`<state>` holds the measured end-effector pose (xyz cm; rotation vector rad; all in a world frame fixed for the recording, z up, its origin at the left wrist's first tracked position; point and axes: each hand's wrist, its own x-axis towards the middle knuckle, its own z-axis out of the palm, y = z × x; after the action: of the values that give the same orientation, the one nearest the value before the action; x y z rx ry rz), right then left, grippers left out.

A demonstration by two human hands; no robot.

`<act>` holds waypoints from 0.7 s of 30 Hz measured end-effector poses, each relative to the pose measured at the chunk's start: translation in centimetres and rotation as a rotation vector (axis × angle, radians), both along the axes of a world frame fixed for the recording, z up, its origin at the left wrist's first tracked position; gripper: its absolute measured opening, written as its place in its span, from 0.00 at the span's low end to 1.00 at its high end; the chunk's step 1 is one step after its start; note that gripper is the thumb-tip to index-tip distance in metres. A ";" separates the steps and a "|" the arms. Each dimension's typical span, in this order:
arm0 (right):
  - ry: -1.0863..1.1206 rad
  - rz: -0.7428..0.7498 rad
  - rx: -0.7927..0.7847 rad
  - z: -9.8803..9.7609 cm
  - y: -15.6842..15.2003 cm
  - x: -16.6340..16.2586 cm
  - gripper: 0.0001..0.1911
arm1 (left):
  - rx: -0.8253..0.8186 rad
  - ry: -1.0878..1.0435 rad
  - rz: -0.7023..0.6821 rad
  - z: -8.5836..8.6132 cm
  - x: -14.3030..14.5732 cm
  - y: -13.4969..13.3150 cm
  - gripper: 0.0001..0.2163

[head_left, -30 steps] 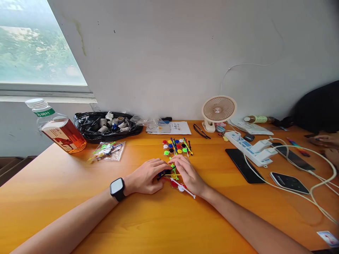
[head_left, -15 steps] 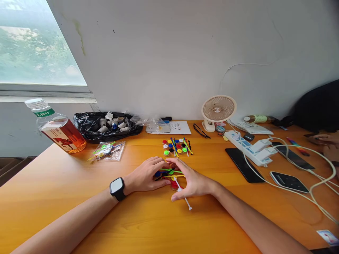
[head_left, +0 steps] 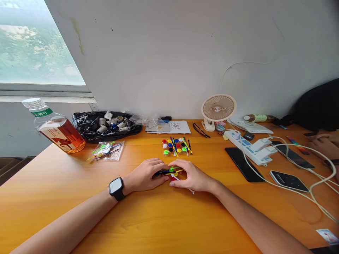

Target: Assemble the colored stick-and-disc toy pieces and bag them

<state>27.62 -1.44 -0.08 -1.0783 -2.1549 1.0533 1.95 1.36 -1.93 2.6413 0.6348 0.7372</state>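
Note:
My left hand [head_left: 147,174] and my right hand [head_left: 194,176] curl in from both sides around a small pile of plastic arrow spinners [head_left: 172,170] on the table. Green, yellow, blue and black pieces show between the fingers. A white arrow [head_left: 192,192] sticks out below my right hand, its shaft partly under the thumb. Both hands are closed on the pile, and much of it is hidden. Just beyond lies a group of coloured round caps [head_left: 165,146] with more plastic arrows [head_left: 174,146] across and beside them.
At the left stand a tea bottle [head_left: 60,132], a black plastic bag [head_left: 82,127] of cardboard rolls and a clear packet [head_left: 118,153]. A fan [head_left: 218,107], power strip [head_left: 238,139], phones [head_left: 242,164] and cables occupy the right. Another person's hands [head_left: 324,144] rest at the far right.
My right hand has closed in on the pile, its thumb moving up. The white arrow has shifted up and inward with it. My left hand has stayed nearly in place.

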 end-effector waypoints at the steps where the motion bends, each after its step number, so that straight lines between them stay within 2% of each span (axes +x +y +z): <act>1: -0.001 0.001 0.009 -0.1 -0.1 -0.1 0.27 | 0.002 -0.005 0.000 0.0 0.0 0.0 0.13; 21: -0.065 -0.024 0.115 0.1 -0.6 -0.5 0.21 | -0.025 -0.011 -0.031 0.2 -0.1 -0.1 0.13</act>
<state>27.14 -2.06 0.02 -1.0964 -2.2187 0.8834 1.83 1.26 -1.77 2.6172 0.5942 0.7292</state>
